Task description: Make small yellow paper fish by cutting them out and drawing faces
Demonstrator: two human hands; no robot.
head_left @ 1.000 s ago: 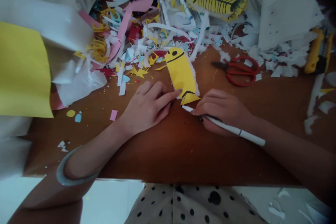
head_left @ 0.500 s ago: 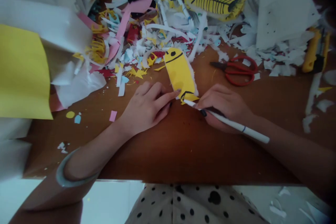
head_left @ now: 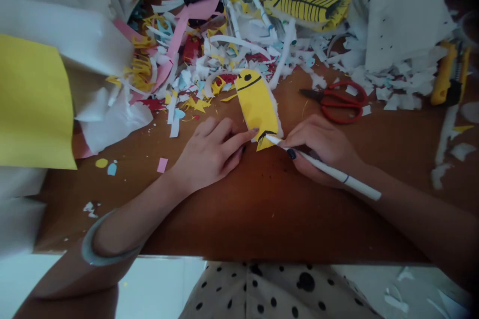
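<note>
A yellow paper fish cut-out [head_left: 255,104] with a black eye and mouth line lies on the brown table [head_left: 262,209]. My left hand [head_left: 211,152] rests flat beside it, its forefinger pressing the cut-out's lower left edge. My right hand [head_left: 322,147] holds a white marker pen [head_left: 329,170], and the pen's tip touches the fish's tail end, where black lines are drawn.
Red scissors [head_left: 339,100] lie right of the fish. A striped yellow paper fish [head_left: 305,5] sits at the back among a heap of paper scraps [head_left: 209,55]. A yellow sheet [head_left: 33,104] hangs at the left; a yellow utility knife [head_left: 447,75] is far right.
The pen tip has moved up and left from just below the tail onto the tail itself. My right hand shifted up slightly; my left hand has stayed put.
</note>
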